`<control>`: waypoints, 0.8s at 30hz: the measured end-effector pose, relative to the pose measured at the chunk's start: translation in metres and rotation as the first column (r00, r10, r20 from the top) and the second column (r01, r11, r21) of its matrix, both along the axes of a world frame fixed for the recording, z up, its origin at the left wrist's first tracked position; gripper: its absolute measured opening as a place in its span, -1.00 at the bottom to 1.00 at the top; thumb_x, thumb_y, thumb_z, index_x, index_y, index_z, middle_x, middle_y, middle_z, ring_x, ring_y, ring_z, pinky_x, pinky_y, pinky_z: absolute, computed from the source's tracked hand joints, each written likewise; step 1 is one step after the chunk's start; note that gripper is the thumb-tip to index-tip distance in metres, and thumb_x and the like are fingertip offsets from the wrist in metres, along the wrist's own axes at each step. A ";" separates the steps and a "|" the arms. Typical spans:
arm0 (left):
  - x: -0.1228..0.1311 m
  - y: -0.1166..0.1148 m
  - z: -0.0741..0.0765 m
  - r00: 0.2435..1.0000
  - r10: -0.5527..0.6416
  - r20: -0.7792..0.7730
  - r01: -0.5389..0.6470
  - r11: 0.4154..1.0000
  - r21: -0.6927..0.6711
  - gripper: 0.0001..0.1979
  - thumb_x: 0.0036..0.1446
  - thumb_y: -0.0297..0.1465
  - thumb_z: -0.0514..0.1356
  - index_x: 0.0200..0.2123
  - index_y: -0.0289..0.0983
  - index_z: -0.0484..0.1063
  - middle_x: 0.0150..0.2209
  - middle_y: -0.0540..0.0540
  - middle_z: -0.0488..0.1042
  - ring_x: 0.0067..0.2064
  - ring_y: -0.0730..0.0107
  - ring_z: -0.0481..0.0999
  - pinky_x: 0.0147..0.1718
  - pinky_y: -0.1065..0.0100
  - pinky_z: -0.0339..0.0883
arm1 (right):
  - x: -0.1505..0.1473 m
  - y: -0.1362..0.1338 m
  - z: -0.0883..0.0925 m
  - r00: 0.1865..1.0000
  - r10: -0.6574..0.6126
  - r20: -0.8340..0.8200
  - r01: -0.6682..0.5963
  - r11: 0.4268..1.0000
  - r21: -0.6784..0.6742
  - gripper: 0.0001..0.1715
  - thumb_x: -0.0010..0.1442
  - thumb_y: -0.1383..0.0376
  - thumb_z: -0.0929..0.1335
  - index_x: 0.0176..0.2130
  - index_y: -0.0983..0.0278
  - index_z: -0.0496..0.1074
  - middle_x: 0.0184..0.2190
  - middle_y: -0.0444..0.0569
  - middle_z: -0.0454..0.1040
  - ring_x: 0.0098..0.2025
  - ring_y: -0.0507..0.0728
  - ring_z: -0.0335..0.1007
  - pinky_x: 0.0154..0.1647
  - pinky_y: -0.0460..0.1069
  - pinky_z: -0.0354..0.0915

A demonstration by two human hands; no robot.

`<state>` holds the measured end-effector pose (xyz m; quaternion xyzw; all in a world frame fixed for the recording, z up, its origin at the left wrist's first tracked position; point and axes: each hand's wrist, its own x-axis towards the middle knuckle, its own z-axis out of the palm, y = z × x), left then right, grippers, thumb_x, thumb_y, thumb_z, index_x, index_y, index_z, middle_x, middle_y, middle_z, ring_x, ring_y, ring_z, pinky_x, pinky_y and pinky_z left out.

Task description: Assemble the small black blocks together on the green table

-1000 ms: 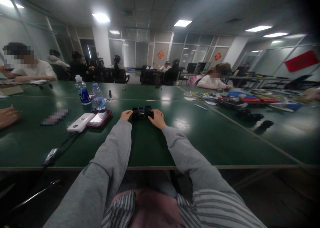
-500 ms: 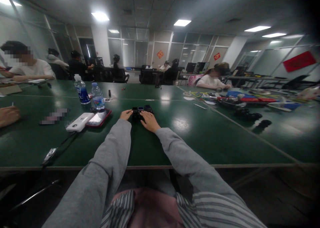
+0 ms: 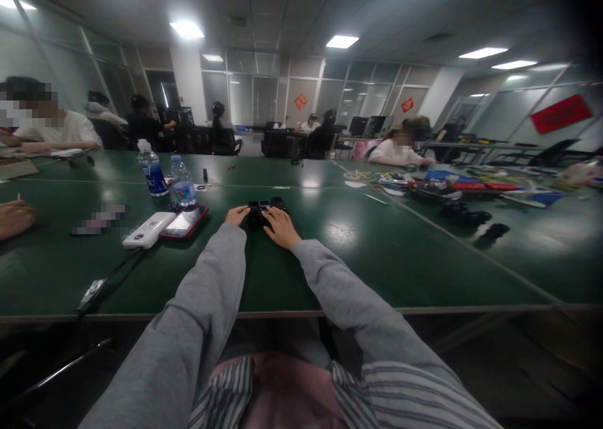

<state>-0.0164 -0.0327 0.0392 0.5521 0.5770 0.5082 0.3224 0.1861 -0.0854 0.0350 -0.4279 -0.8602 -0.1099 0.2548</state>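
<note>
A row of small black box-shaped devices [image 3: 254,212] sits on the green table straight ahead. One in the middle shows a bluish top face; their exact kind is too small to make out. My left hand [image 3: 236,215] grips the row at its left end, thumb and fingers closed against it. From the right, my right hand [image 3: 282,228] reaches over the front, its fingers bent across the devices and its thumb lower down. The rightmost black device [image 3: 279,202] shows just beyond those fingers. My palms and fingers hide part of the row.
Left of my hands are a red-edged phone [image 3: 185,222], a white power bank [image 3: 149,230] with a cable, and two bottles [image 3: 183,181]. A pen [image 3: 375,199], black objects [image 3: 471,217] and a colourful pile [image 3: 452,179] lie right. Another person's hand [image 3: 16,220] rests far left.
The whole view has shifted very slightly. Both hands stay at the black devices, with hardly any visible movement.
</note>
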 end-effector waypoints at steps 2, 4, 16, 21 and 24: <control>0.000 -0.001 0.001 1.000 0.000 0.003 0.000 1.000 -0.004 -0.65 -0.07 -0.31 0.30 -0.17 -0.32 0.53 -0.15 -0.14 0.54 0.03 0.20 0.42 0.07 0.26 0.20 | 0.000 -0.001 0.001 1.000 -0.016 -0.002 0.016 1.000 0.002 -0.39 0.21 0.17 0.19 0.22 0.20 0.06 0.26 0.01 0.00 0.29 0.20 -0.17 0.25 0.16 -0.17; 0.000 0.000 0.000 1.000 0.002 0.006 -0.002 1.000 -0.014 -0.65 -0.06 -0.31 0.30 -0.16 -0.31 0.52 -0.15 -0.14 0.54 0.03 0.19 0.41 0.07 0.25 0.20 | 0.000 -0.001 0.000 0.999 -0.036 -0.017 0.036 0.999 0.008 -0.34 0.20 0.15 0.20 0.24 0.23 0.01 0.26 0.04 -0.02 0.29 0.21 -0.18 0.25 0.16 -0.17; 0.000 -0.001 0.002 1.000 0.004 -0.017 -0.004 1.000 -0.013 -0.64 -0.08 -0.28 0.31 -0.19 -0.32 0.53 -0.15 -0.16 0.54 0.02 0.17 0.42 0.07 0.23 0.19 | 0.000 0.000 -0.002 0.997 -0.074 -0.033 0.074 0.997 -0.013 -0.40 0.19 0.11 0.20 0.17 0.27 0.11 0.23 0.13 -0.02 0.28 0.25 -0.21 0.24 0.19 -0.20; 0.002 -0.006 0.008 0.999 0.012 -0.042 -0.012 1.000 0.000 -0.65 -0.07 -0.27 0.30 -0.19 -0.31 0.53 -0.15 -0.17 0.54 0.03 0.16 0.41 0.07 0.24 0.19 | 0.000 0.001 -0.002 0.995 -0.087 -0.040 0.087 0.996 -0.019 -0.39 0.18 0.10 0.21 0.16 0.25 0.11 0.21 0.13 0.00 0.27 0.25 -0.20 0.23 0.19 -0.19; 0.001 -0.004 0.006 0.999 0.011 -0.045 -0.012 1.000 -0.005 -0.63 -0.07 -0.26 0.31 -0.18 -0.31 0.53 -0.14 -0.16 0.54 0.02 0.15 0.42 0.06 0.24 0.19 | -0.001 0.001 -0.003 0.995 -0.093 -0.038 0.092 0.995 -0.033 -0.39 0.18 0.10 0.21 0.17 0.25 0.10 0.21 0.14 -0.01 0.28 0.25 -0.22 0.23 0.19 -0.19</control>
